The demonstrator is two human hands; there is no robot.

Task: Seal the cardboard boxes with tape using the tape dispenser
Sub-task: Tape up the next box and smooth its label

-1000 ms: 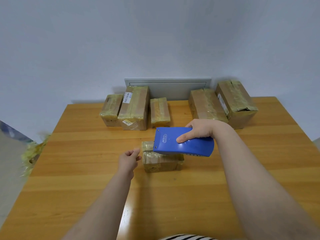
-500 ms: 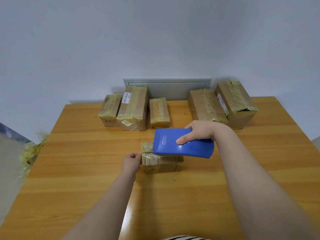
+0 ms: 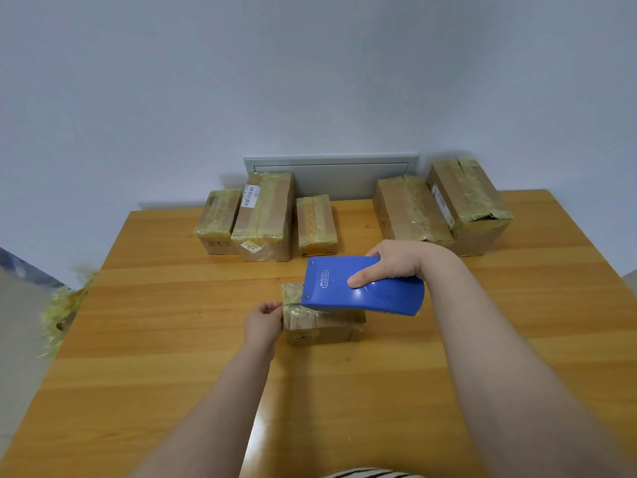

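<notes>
**Six cartons, one dispenser: tape start on the nearest box**

Item 1, small box (image 3: 324, 327): lies near the middle of the table (image 3: 172, 339), already wrapped in yellowish tape, partly hidden under the dispenser.

Item 2, tape dispenser (image 3: 365, 291): blue shell, held over the top of the small box with its mouth at the box's left end. The right hand (image 3: 396, 262) wraps its far edge, thumb pressed on the upper face.

Item 3, left hand (image 3: 263, 320): fingertips drawn together, seemingly pinching the tape (image 3: 293, 306) at the box's left end.

Items 4–8, back row: boxes (image 3: 217, 220), (image 3: 263, 215), (image 3: 315, 222), (image 3: 410, 208) and (image 3: 468, 201), all taped.

Risks, as judged:
- The box looks light, so it may slide or tip if the dispenser is drawn off before the left hand anchors it.
- A loose pinch may let the tape end lift or wrinkle.
- Tape fed at a slant would run off the top edge.

Markings: "M&G" on the dispenser, with a smaller line beneath that is too fine to read. The second back box carries a barcode label and a small sticker, both illegible.
</notes>
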